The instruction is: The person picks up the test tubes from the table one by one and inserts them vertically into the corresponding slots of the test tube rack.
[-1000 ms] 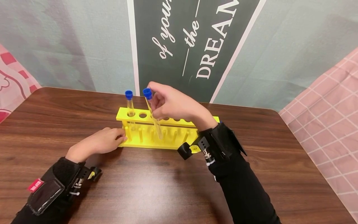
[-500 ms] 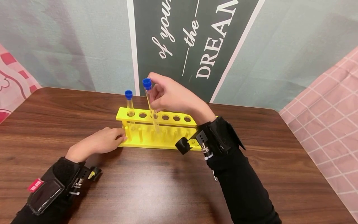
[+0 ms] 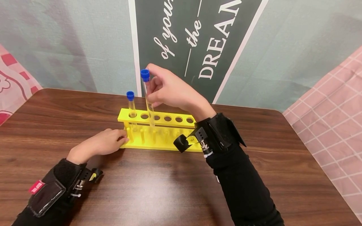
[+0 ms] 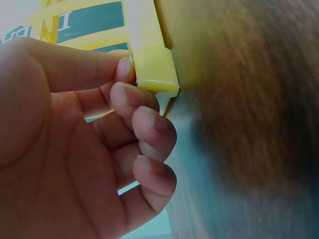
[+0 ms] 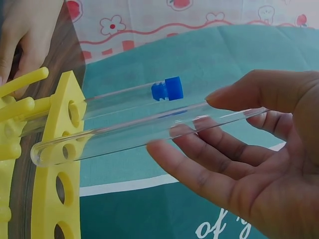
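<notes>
Brown wooden table spreading out below, pale blue-green cloth hanging behind with its dark lettered panel, pink checked cloth off to the right, and in the middle sits the yellow rack! The right hand and its black cuff block the rack's far right end, while the standing tube, blue-capped, rises from the leftmost hole, just beside the action. Here's the held tube, up at the rack's left half, blue cap on top, rounded end down, long axis steep but leaning, the cap tipped to the left; that tip shows in front of the top board, though touching or apart is hard to call. Right thumb and fingers pinch it below the cap, closed to its width; the left hand holds the rack's left end, thumb and forefinger against the yellow edge, other fingers curled
</notes>
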Available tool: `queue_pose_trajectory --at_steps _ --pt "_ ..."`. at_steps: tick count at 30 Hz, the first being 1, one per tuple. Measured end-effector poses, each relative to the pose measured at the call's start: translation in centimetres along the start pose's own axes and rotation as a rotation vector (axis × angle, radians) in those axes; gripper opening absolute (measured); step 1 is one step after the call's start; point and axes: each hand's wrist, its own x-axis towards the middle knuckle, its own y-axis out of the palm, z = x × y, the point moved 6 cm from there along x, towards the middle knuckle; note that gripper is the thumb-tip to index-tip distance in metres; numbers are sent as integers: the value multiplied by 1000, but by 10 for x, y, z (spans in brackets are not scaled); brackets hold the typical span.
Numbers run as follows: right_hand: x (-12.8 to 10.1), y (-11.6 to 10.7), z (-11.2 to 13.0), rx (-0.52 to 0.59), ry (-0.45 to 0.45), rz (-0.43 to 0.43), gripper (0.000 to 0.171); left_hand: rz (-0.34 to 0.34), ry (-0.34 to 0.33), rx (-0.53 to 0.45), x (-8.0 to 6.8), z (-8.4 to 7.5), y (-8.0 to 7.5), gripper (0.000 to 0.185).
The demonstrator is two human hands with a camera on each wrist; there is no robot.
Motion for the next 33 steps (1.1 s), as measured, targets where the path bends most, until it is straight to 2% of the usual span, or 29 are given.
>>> queue_pose_trajectory --at_steps 10,20,27,33 --pt "5 -3 7 38 -30 -92 32 1 -2 -4 1 1 0 19" --pt "9 -2 6 26 -57 -113 32 -11 5 5 1 1 -1 19" --pt "11 -1 0 41 -36 -115 29 -17 6 8 1 1 -1 19" --pt "12 3 -12 30 41 -100 27 -14 6 9 2 2 -1 19"
